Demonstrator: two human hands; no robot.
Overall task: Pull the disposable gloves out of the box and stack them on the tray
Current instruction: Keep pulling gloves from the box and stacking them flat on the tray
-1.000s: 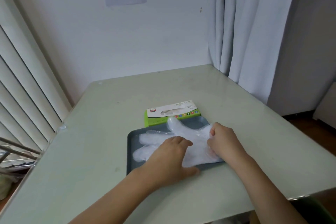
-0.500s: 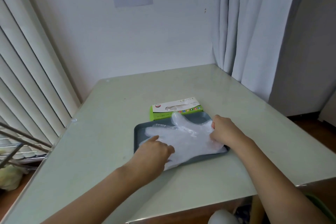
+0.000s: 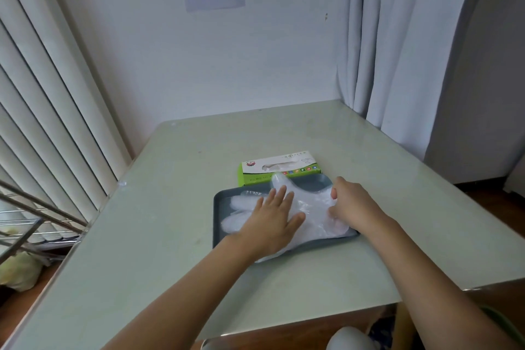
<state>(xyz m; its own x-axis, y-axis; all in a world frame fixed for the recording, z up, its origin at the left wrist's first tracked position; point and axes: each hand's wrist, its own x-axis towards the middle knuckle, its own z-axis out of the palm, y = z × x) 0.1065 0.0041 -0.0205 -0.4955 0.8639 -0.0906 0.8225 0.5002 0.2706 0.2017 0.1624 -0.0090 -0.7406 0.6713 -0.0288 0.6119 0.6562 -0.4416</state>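
Observation:
A dark grey tray point(image 3: 217, 221) lies on the pale table, with clear plastic gloves point(image 3: 314, 207) spread flat on it, their fingers pointing left. My left hand point(image 3: 274, 221) presses flat on the gloves with straight fingers. At the tray's right end my right hand point(image 3: 348, 204) pinches the cuff edge of the gloves with curled fingers. Just behind the tray stands the green and white glove box point(image 3: 279, 169), a glove showing through its top slot.
The table point(image 3: 176, 230) is pushed against a white wall. Vertical blinds and a metal rack point(image 3: 34, 224) stand to the left, with a grey curtain point(image 3: 403, 45) at the back right. The table's near edge runs just below the tray.
My left hand has moved from the tray's front left corner forward onto the gloves and spread flat. My right hand stays at the cuff end.

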